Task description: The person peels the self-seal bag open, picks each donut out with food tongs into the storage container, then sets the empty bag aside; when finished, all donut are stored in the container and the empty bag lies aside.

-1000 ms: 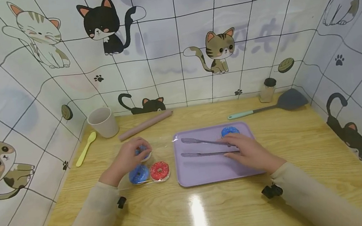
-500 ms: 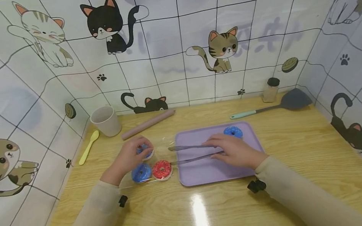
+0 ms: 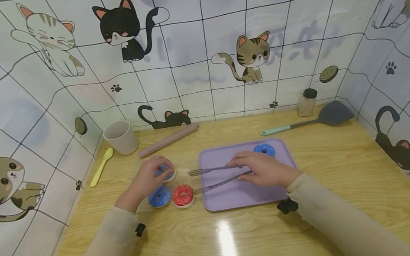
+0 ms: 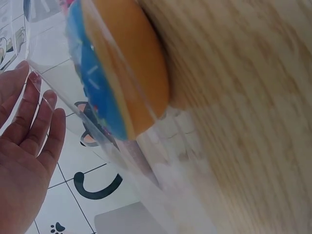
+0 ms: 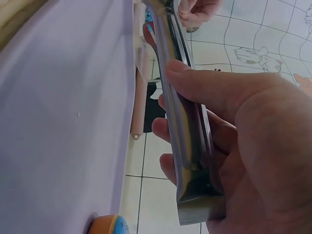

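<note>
In the head view my left hand (image 3: 145,182) is over a blue donut (image 3: 168,173), partly covering it. The left wrist view has its fingertips pinching the edge of clear plastic packaging (image 4: 141,190) around a donut (image 4: 131,63) with blue icing. A second blue donut (image 3: 158,196) and a red donut (image 3: 183,196) lie just below. My right hand (image 3: 266,169) grips metal tongs (image 3: 222,183) over the purple tray (image 3: 231,202). The tongs are spread, their whisk-like ends pointing left; the lower end reaches the red donut's right side. Whether they touch is unclear.
Another blue donut (image 3: 264,150) sits at the tray's back right. Behind are a grey cup (image 3: 121,139), a brown rolling pin (image 3: 168,140), a spatula (image 3: 333,113) and a black-lidded jar (image 3: 306,105). A yellow spoon (image 3: 101,168) lies at left. Tiled walls enclose the table.
My right hand has moved left with the tongs, bringing their ends past the tray's left edge to the red donut. The tongs' arms spread wider. My left hand has barely moved.
</note>
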`<move>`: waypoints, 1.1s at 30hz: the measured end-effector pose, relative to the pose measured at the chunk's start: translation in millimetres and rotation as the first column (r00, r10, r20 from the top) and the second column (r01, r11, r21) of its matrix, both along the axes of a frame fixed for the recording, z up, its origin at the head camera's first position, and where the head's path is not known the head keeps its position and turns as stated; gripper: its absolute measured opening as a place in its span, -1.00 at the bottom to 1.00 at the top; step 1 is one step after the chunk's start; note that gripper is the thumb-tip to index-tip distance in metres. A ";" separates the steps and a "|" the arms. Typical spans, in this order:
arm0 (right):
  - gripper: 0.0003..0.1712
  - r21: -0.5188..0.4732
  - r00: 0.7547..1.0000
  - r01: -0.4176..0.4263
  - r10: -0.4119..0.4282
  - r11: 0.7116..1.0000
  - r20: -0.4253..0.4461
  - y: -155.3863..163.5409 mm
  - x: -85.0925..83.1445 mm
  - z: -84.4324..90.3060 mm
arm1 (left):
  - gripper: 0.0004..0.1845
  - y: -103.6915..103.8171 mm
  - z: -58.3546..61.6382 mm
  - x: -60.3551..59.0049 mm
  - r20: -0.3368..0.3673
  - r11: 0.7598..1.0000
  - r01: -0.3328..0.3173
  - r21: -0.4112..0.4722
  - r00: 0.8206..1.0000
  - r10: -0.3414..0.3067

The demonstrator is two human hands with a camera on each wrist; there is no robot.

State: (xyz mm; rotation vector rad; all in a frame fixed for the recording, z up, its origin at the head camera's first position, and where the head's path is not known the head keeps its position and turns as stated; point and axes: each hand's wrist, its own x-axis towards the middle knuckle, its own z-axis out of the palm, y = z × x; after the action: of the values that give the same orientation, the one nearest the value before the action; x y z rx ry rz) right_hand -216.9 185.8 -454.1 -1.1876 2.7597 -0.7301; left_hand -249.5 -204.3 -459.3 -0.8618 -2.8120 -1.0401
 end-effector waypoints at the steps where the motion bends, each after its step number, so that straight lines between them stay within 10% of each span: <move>1: -0.47 0.001 1.000 -0.006 0.006 1.000 0.006 0.1 -0.7 0.2 | -0.95 -0.1 0.2 0.5 -0.002 1.000 0.002 0.005 1.000 -0.002; 33: -0.48 -0.024 0.993 -0.103 0.104 0.994 0.053 -10.6 -3.6 -0.2 | -0.97 0.7 -1.9 1.4 -0.018 1.000 0.017 0.010 1.000 -0.017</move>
State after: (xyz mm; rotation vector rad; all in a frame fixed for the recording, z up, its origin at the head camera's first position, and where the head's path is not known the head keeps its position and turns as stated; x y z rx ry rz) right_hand -220.4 175.3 -454.3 -1.2845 2.6308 -0.7700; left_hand -248.1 -203.6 -461.2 -0.8914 -2.7872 -1.0430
